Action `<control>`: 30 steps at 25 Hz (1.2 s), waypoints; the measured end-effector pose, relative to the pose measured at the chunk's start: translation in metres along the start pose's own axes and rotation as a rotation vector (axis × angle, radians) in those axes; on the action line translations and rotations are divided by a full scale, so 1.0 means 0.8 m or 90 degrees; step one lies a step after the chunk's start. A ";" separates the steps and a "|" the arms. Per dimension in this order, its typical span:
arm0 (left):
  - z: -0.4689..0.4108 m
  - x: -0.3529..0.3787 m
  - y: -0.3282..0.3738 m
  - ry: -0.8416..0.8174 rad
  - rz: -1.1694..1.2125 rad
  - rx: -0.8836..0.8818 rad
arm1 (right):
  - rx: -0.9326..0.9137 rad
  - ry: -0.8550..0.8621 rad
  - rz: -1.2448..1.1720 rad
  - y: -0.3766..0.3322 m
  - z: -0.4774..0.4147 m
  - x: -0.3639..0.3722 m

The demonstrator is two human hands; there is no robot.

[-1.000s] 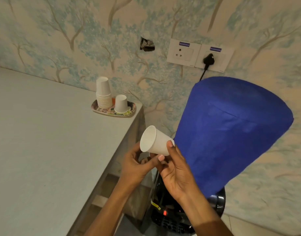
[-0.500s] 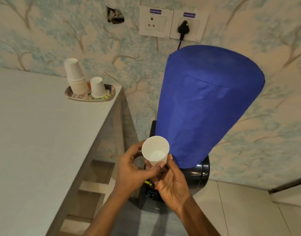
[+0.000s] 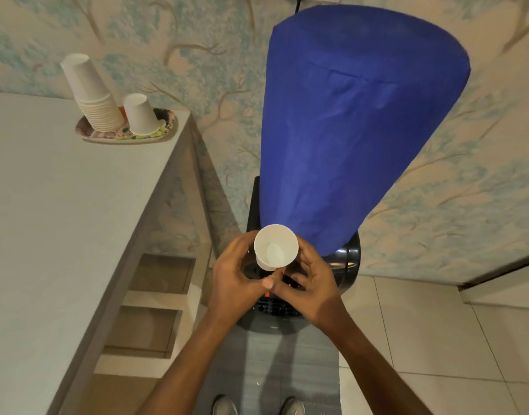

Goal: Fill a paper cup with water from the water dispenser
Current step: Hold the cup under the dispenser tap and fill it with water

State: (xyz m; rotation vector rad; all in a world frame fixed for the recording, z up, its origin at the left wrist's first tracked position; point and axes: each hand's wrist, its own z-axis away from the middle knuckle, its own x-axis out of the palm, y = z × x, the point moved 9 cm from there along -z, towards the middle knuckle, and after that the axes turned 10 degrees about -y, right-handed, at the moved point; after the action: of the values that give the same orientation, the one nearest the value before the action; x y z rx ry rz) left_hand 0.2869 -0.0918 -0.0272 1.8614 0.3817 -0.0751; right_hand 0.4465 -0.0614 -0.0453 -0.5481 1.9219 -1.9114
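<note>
An empty white paper cup (image 3: 275, 246) stands upright with its mouth towards me, held between both hands in front of the dispenser. My left hand (image 3: 237, 275) grips its left side and base. My right hand (image 3: 309, 283) wraps its right side. Behind it rises the water dispenser, its bottle under a blue cloth cover (image 3: 353, 124), with the black body (image 3: 351, 259) below. The taps are hidden behind my hands and the cup; a small red light shows between my fingers.
A white counter (image 3: 62, 235) runs along the left, carrying a patterned tray (image 3: 167, 133) with a stack of upturned paper cups (image 3: 92, 100) and one single upturned cup (image 3: 140, 115). Open shelves sit under the counter. A grey mat (image 3: 272, 369) lies under my feet on the tiled floor.
The cup has turned from tilted to upright and dropped lower, closer to the dispenser's black body. The view has tilted down, so my feet and the mat appear.
</note>
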 end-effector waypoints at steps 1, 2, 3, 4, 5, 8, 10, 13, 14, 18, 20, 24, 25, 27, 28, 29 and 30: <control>0.002 0.006 -0.002 -0.005 -0.007 0.002 | -0.002 0.023 0.003 0.006 0.002 -0.003; 0.004 0.012 -0.005 -0.013 -0.011 0.002 | -0.007 0.041 0.002 0.013 0.003 -0.006; 0.006 0.019 -0.011 -0.019 -0.012 0.000 | -0.013 0.056 -0.002 0.021 0.004 -0.007; 0.010 0.025 -0.020 -0.024 -0.014 -0.007 | -0.016 0.069 -0.004 0.030 0.005 -0.009; 0.015 0.030 -0.029 -0.026 -0.017 -0.015 | -0.019 0.083 -0.004 0.039 0.006 -0.010; 0.029 0.045 -0.057 -0.047 -0.033 -0.031 | -0.022 0.127 0.020 0.066 0.011 -0.014; 0.038 0.056 -0.077 -0.062 -0.045 -0.039 | -0.004 0.144 0.042 0.088 0.012 -0.016; 0.051 0.070 -0.103 -0.101 -0.050 -0.060 | 0.008 0.161 0.084 0.109 0.018 -0.028; 0.057 0.075 -0.116 -0.113 -0.052 -0.070 | 0.012 0.167 0.104 0.117 0.019 -0.032; 0.082 0.085 -0.172 -0.118 -0.060 -0.138 | 0.030 0.209 0.131 0.153 0.033 -0.054; 0.094 0.088 -0.193 -0.107 -0.063 -0.152 | 0.049 0.220 0.150 0.176 0.040 -0.060; 0.107 0.096 -0.235 -0.083 -0.066 -0.183 | 0.109 0.220 0.166 0.230 0.051 -0.069; 0.110 0.099 -0.244 -0.079 -0.066 -0.192 | 0.130 0.216 0.166 0.244 0.053 -0.071; 0.114 0.103 -0.260 -0.074 -0.067 -0.213 | 0.164 0.201 0.170 0.272 0.058 -0.074; 0.115 0.105 -0.267 -0.070 -0.070 -0.220 | 0.177 0.191 0.178 0.287 0.060 -0.074; 0.115 0.107 -0.272 -0.068 -0.078 -0.221 | 0.189 0.185 0.190 0.300 0.062 -0.075; 0.116 0.109 -0.276 -0.066 -0.094 -0.221 | 0.201 0.180 0.205 0.313 0.066 -0.076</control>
State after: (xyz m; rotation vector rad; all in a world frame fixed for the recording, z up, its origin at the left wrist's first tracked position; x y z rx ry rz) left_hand 0.3161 -0.0996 -0.2804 1.4800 0.4303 -0.1935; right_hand 0.5226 -0.0742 -0.2969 0.1245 1.6842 -2.0955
